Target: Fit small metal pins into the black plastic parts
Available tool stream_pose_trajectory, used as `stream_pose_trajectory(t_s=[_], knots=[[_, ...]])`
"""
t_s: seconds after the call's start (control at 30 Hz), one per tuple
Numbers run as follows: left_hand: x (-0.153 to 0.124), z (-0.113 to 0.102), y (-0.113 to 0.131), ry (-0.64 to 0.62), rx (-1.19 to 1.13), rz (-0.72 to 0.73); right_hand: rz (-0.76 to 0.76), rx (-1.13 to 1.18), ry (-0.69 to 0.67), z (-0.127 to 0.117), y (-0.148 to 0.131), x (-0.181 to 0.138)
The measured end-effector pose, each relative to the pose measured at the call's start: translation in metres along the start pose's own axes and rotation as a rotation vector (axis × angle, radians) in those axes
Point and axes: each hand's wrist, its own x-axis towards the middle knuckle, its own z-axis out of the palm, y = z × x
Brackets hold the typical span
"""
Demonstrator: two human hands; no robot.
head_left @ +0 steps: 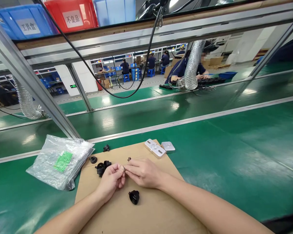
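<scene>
My left hand [112, 180] and my right hand [144, 173] meet over a cardboard sheet [158, 208], their fingertips pinched together. A tiny piece sits between the fingertips, too small and covered to name. Below them a black cup-shaped plastic part [134, 197] lies on its side on the cardboard. Just beyond my right fingers is a small cluster of dark metal bits [129, 159]. Beside my left hand are several black plastic parts [100, 169], one partly covered by the hand. Another round black part [93, 159] lies farther left.
A clear plastic bag with a green label [63, 161] lies at left. At the cardboard's far edge are a slotted silver metal block [155, 148] and a smaller silver block [168, 147]. A black cable [127, 97] hangs from the shelf. Across the bench a co-worker [180, 70] sits.
</scene>
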Motion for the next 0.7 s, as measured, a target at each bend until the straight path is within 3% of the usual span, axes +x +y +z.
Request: stream_pose_trajectory(t_s=[0.7], knots=[[0.011,-0.003,-0.018,-0.066,-0.148,0.049,0.071,0.253,0.104,-0.003,-0.004,0.001]])
